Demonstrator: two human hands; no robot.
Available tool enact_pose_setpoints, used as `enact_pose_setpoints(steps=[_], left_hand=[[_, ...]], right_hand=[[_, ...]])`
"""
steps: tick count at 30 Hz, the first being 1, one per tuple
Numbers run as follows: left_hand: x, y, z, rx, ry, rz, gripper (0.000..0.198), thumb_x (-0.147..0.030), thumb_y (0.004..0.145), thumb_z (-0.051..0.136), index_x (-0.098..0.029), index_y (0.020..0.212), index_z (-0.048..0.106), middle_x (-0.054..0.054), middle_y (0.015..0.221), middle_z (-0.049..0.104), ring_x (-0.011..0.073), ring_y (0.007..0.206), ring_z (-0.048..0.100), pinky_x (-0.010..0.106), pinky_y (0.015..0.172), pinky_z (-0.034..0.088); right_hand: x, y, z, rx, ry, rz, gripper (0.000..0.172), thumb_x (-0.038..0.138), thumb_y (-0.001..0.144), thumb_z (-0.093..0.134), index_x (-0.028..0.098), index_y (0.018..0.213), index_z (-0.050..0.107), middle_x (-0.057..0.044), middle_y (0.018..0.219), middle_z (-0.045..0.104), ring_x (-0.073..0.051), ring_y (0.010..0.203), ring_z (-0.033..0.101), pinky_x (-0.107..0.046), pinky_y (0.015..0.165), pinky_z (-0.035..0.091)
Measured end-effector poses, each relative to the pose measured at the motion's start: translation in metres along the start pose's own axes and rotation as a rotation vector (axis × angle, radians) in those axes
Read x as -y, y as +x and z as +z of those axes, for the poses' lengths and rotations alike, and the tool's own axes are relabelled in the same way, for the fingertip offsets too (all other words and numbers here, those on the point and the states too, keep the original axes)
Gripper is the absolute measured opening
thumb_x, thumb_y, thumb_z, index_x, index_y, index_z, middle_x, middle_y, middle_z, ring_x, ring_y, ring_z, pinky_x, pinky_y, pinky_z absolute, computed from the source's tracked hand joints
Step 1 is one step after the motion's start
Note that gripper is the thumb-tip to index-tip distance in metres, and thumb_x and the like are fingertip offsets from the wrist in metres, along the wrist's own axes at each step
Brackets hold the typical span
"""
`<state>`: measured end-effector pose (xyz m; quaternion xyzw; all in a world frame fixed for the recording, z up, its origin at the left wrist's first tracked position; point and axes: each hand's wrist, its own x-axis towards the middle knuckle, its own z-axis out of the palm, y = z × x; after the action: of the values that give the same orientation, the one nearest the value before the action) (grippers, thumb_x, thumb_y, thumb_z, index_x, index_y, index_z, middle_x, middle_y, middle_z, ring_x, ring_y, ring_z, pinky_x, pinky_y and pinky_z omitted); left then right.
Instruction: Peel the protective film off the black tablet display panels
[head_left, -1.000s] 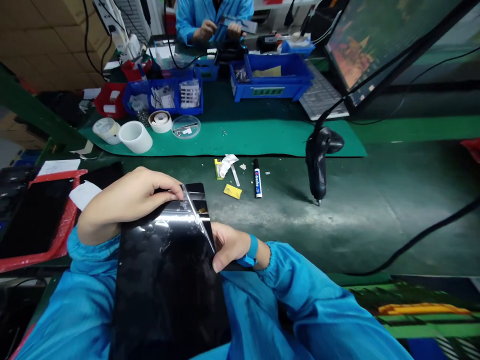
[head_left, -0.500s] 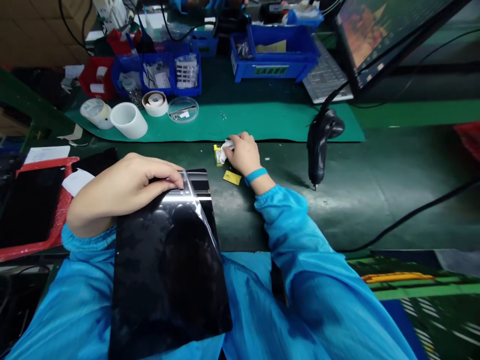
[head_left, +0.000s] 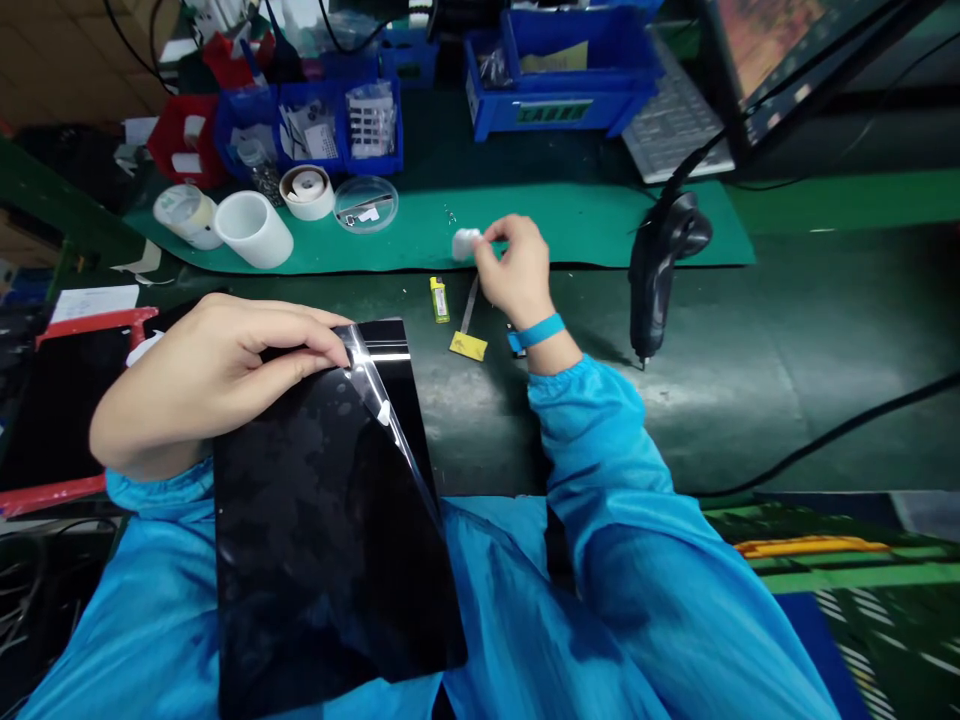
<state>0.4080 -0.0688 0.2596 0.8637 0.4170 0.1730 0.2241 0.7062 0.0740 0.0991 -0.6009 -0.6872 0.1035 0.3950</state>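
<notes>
A black flat screen panel point(head_left: 330, 560) lies tilted across my lap, with a clear film point(head_left: 382, 412) lifted and folded back along its upper right edge. My left hand point(head_left: 217, 365) pinches the top corner of this film between thumb and fingers. Above the bench, my right hand point(head_left: 519, 275) is closed in a pinch on a white wad point(head_left: 465, 243), perhaps cloth or tissue. Below the wad lie a small yellow-green item with a label point(head_left: 439, 300) and a yellow tab with a grey strip point(head_left: 469, 346). A small dark item is partly hidden by my right wrist.
A black electric screwdriver point(head_left: 651, 285) hangs at the right, tip down. Blue bins point(head_left: 540, 115), a white cup point(head_left: 255, 230), tape rolls and a clear dish point(head_left: 366, 205) stand along the green mat point(head_left: 405, 255). Another black panel point(head_left: 64, 400) rests on red wrap at the left.
My right hand has lifted the white wad off the bench beside the yellow-green item and moved it up over the mat's edge. My left hand still pinches the film, having shifted slightly left.
</notes>
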Motion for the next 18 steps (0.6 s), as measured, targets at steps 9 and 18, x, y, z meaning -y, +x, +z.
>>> enact_pose_setpoints(steps=[9,18], left_hand=[[-0.006,-0.003,0.001,-0.111,-0.059,-0.050,0.015,-0.026,0.096,0.068,-0.032,0.094,0.082,-0.009,0.119,0.079,0.0145,0.108,0.076,0.021,0.101,0.059],[-0.009,-0.002,-0.001,-0.073,-0.110,-0.102,0.012,-0.030,0.098,0.067,-0.030,0.097,0.078,-0.008,0.125,0.077,0.0137,0.111,0.075,0.017,0.098,0.058]], right_hand=[[0.090,-0.046,-0.097,0.160,0.856,-0.297,0.022,0.023,0.095,0.069,0.026,0.084,0.049,0.001,0.076,0.066,-0.016,0.069,0.065,-0.033,0.066,0.055],[0.102,-0.061,-0.114,0.545,0.547,-0.688,0.019,0.029,0.108,0.054,0.018,0.109,0.069,-0.004,0.100,0.074,-0.013,0.091,0.069,-0.029,0.081,0.055]])
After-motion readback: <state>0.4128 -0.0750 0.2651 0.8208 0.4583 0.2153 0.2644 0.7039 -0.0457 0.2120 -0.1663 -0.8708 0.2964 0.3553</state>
